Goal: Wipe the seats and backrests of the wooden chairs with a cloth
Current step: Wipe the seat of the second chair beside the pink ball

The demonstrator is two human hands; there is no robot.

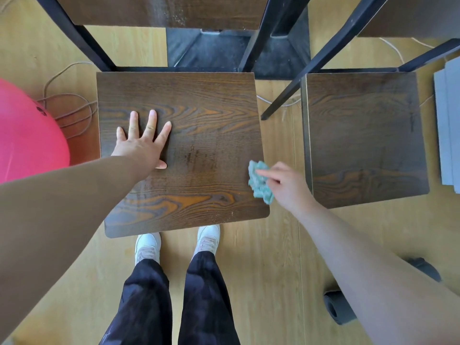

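The right hand [286, 185] bunches the cloth [260, 183] in curled fingers, a nubby teal wad pressed to the seat [199, 125] at its edge, just left of the knuckles. Well left of that grip, the left hand [142, 143] lies flat, fingers spread, holding nothing, probably to steady the chair. The seat is dark, grained wood, flecked with dust.

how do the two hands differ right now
The left hand lies flat with its fingers spread, while the right hand is curled round a crumpled teal cloth. The left hand holds nothing; the right hand holds the wiping tool. The left hand rests on the left half of the chair seat; the right hand is at its right edge. Both are at the same seat.
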